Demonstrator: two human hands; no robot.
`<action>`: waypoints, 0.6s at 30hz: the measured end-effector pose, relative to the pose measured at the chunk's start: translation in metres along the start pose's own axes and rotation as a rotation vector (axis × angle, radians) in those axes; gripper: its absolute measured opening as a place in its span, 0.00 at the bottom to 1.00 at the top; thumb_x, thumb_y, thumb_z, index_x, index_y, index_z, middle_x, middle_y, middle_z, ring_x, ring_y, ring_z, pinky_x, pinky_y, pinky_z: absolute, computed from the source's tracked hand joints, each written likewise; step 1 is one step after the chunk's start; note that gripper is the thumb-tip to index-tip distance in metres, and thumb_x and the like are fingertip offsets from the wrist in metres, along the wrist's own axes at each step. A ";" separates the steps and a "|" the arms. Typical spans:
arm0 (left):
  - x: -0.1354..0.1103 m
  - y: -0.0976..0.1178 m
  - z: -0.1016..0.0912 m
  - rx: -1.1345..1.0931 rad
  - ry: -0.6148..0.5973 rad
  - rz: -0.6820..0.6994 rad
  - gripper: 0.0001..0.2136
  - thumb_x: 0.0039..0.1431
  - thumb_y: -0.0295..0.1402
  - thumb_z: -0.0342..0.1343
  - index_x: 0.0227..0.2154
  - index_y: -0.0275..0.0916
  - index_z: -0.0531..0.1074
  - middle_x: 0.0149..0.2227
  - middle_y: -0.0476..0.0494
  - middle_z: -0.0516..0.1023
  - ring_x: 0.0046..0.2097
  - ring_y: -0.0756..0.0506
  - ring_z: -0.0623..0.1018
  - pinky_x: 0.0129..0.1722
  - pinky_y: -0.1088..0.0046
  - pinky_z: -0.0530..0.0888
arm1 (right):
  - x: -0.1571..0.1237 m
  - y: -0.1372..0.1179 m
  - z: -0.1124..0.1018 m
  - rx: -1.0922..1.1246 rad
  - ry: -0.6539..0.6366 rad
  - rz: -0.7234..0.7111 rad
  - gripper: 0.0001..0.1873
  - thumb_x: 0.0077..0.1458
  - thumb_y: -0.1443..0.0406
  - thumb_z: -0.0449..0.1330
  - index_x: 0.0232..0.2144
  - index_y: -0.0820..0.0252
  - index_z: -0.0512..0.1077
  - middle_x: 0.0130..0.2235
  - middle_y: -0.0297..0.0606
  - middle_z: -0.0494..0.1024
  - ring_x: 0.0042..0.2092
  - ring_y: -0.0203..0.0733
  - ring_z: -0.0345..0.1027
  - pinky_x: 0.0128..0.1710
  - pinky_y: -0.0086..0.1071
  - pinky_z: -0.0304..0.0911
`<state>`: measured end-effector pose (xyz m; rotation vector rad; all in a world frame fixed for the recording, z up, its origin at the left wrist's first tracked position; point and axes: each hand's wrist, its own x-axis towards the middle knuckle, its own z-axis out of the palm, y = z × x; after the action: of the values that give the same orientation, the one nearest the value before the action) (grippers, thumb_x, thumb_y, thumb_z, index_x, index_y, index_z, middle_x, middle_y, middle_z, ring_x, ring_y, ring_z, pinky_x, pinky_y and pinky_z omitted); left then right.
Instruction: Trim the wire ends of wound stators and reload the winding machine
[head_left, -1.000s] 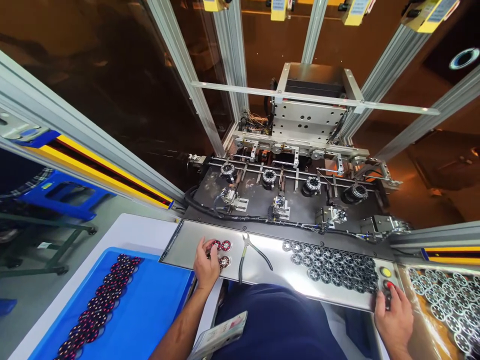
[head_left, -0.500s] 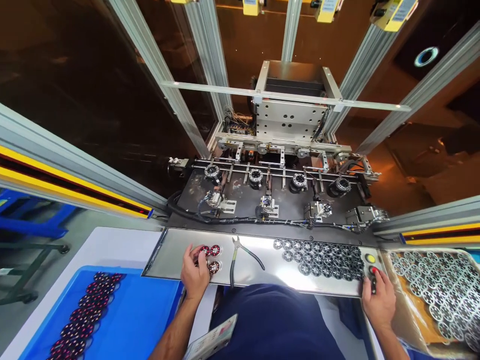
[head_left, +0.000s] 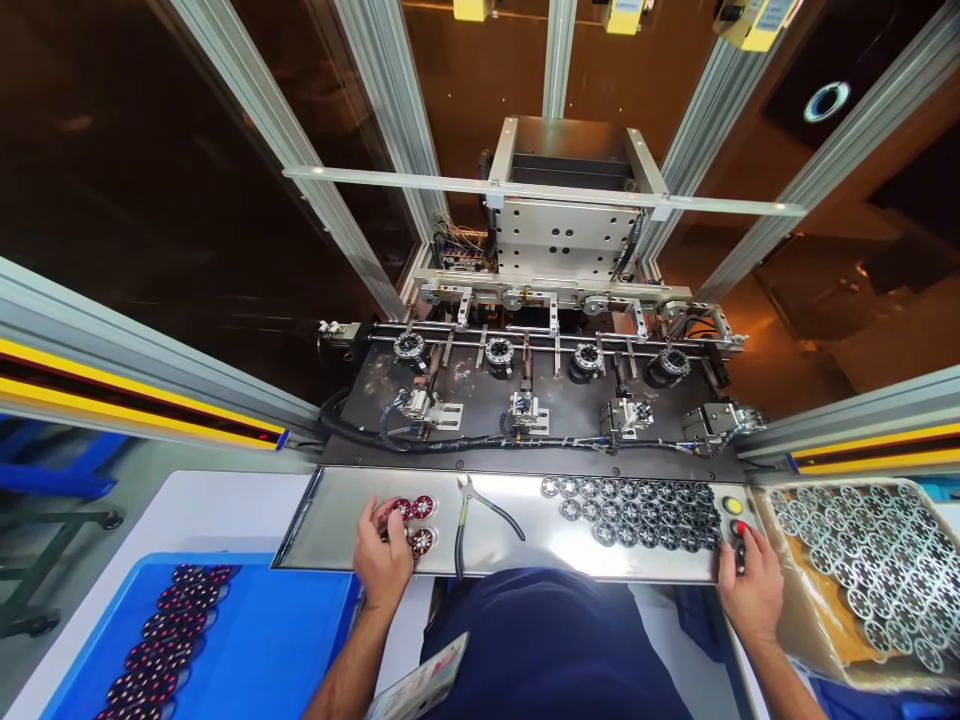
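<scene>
My left hand (head_left: 381, 556) rests on the steel shelf (head_left: 525, 545), fingers curled over a small cluster of red wound stators (head_left: 417, 522). My right hand (head_left: 745, 585) sits at the shelf's right end, fingers on the red button (head_left: 740, 529) below a yellow button (head_left: 731, 505). Several bare black-and-silver stators (head_left: 637, 498) lie in rows between the two hands. Black-handled cutters (head_left: 471, 512) lie beside the red stators.
A winding machine with several fixtures (head_left: 540, 360) stands behind the shelf inside an aluminium frame (head_left: 360, 140). A blue tray (head_left: 247, 640) of finished red stators is lower left. A tray of bare stators (head_left: 870, 560) is at the right. Yellow light-curtain bars (head_left: 142, 400) flank the opening.
The view has shifted, so everything sits further left and lower in frame. Both hands keep their places on the red stators and the button.
</scene>
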<state>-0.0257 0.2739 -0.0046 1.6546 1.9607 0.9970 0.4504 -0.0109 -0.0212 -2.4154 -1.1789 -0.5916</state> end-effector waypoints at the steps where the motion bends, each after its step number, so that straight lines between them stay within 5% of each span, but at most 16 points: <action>1: 0.000 0.000 0.000 0.002 0.001 0.001 0.24 0.63 0.43 0.46 0.58 0.34 0.63 0.45 0.35 0.81 0.44 0.38 0.80 0.49 0.58 0.74 | 0.000 0.000 0.000 0.001 -0.001 0.004 0.34 0.65 0.48 0.45 0.50 0.74 0.72 0.48 0.60 0.74 0.50 0.58 0.68 0.50 0.49 0.65; 18: 0.001 0.004 -0.002 0.015 0.008 0.014 0.23 0.63 0.43 0.45 0.55 0.33 0.67 0.45 0.33 0.81 0.44 0.38 0.80 0.49 0.58 0.75 | 0.000 -0.001 -0.001 -0.002 -0.003 0.012 0.32 0.65 0.49 0.46 0.50 0.74 0.72 0.49 0.61 0.74 0.51 0.59 0.69 0.51 0.50 0.65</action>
<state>-0.0241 0.2747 0.0001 1.6770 1.9694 0.9978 0.4494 -0.0106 -0.0205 -2.4248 -1.1645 -0.5856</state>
